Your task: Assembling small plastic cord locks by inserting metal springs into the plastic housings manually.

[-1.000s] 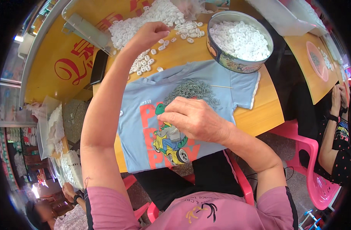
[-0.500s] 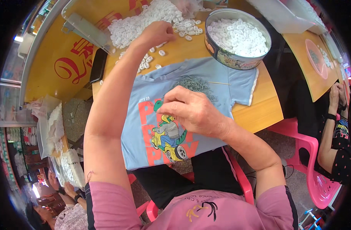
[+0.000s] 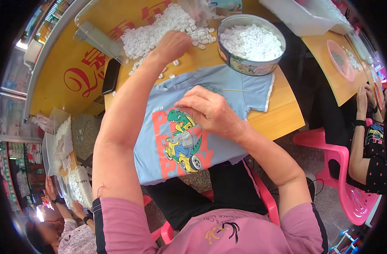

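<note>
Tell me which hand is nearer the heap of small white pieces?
Left. The left hand is at the near edge of the heap; touching or not, I can't tell. The right hand is farther away, over the blue shirt.

Pink chair (image 3: 357, 206) on R, speckled gry flr (image 3: 88, 122).

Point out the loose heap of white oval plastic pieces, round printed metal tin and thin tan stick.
Loose heap of white oval plastic pieces (image 3: 153, 34): head view, heap's middle.
Round printed metal tin (image 3: 252, 66): head view, near outer wall.
Thin tan stick (image 3: 233, 89): head view, mid-shaft.
</note>
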The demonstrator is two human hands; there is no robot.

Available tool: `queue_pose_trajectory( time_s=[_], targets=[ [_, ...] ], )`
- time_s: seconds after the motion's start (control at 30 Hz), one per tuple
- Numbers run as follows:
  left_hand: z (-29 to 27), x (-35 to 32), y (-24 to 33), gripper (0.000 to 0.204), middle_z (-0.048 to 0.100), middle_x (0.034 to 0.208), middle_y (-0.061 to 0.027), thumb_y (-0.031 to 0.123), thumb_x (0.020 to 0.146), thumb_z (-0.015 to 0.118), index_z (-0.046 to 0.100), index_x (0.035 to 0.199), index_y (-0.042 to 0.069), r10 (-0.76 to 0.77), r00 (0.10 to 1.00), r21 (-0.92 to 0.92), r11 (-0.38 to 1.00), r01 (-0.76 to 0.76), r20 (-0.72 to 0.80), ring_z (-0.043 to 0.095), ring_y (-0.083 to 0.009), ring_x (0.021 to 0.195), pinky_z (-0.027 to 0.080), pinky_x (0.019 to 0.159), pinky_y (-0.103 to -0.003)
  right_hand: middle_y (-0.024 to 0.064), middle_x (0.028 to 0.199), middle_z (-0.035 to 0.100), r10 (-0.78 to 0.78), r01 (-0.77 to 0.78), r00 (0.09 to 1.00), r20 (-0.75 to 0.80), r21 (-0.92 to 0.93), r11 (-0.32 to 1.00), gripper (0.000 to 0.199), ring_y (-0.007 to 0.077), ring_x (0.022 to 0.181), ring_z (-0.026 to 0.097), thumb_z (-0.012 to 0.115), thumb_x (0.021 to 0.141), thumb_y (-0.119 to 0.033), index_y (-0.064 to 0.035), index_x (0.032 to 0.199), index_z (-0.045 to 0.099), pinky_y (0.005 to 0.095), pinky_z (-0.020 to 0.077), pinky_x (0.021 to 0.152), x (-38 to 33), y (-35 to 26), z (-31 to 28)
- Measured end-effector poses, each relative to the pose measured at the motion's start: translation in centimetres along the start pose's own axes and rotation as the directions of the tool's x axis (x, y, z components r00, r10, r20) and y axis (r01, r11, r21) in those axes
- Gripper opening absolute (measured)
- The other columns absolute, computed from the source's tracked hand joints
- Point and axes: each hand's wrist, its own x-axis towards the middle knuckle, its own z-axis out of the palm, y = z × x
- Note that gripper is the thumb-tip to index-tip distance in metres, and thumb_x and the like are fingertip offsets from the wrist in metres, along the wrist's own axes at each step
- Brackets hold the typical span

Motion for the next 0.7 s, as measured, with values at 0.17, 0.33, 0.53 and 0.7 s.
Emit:
queue_pose_trajectory(
  time_s=[0.17, 0.33, 0.53, 0.7],
  targets=[
    [-1.7, -1.1, 1.2, 0.009, 0.068, 0.083, -0.0156, 0.009, 0.079, 0.061, 0.065, 0.084, 0.001, -0.420, 0.906, -0.169, 0.898, 0.407, -0.053, 0.067, -0.0289, 0.078, 0.052, 0.068, -0.040, 0.0134, 0.089, 0.061, 0.065, -0.065, 0.996, -0.053, 0.010, 0.998, 0.018, 0.0294, 0.081, 0.064, 0.068, 0.079, 0.003, 0.0003, 0.097, 0.065, 0.0367, 0.0537, 0.070, -0.2, -0.1, -0.1],
    [-5.1, -5.6, 2.9, 0.021, 0.068, 0.087, -0.0102, 0.018, 0.087, 0.067, 0.066, 0.096, -0.001, -0.701, 0.691, -0.875, 0.209, 0.436, 0.177, 0.065, -0.0187, 0.078, 0.052, 0.070, -0.032, 0.0073, 0.093, 0.064, 0.188, -0.183, 0.973, -0.133, 0.046, 0.982, 0.017, 0.0153, 0.077, 0.064, 0.065, 0.085, 0.004, 0.0016, 0.102, 0.067, 0.0270, 0.0527, 0.067, 0.1, -0.2, -0.3],
    [-11.4, -12.9, 12.5, 0.020, 0.068, 0.095, -0.0082, 0.012, 0.092, 0.065, 0.063, 0.106, -0.002, -0.587, 0.695, -0.805, -0.593, -0.019, 0.416, 0.064, -0.0148, 0.083, 0.052, 0.075, -0.025, 0.0043, 0.092, 0.068, 0.591, -0.519, 0.806, -0.032, 0.440, 0.732, 0.016, 0.0095, 0.073, 0.062, 0.064, 0.092, -0.003, 0.0022, 0.107, 0.066, 0.0224, 0.0512, 0.069, 0.3, -0.3, -1.7],
    [-14.9, -16.5, 18.5, 0.018, 0.067, 0.097, -0.0094, 0.011, 0.093, 0.064, 0.063, 0.106, -0.001, -0.629, 0.635, -0.702, -0.688, -0.186, 0.448, 0.065, -0.0156, 0.084, 0.053, 0.078, -0.027, 0.0066, 0.091, 0.069, 0.540, -0.512, 0.835, 0.108, 0.512, 0.690, 0.017, 0.0092, 0.073, 0.062, 0.065, 0.093, -0.008, 0.0029, 0.105, 0.065, 0.0224, 0.0508, 0.069, 0.5, -3.5, -1.2]
  ],
)
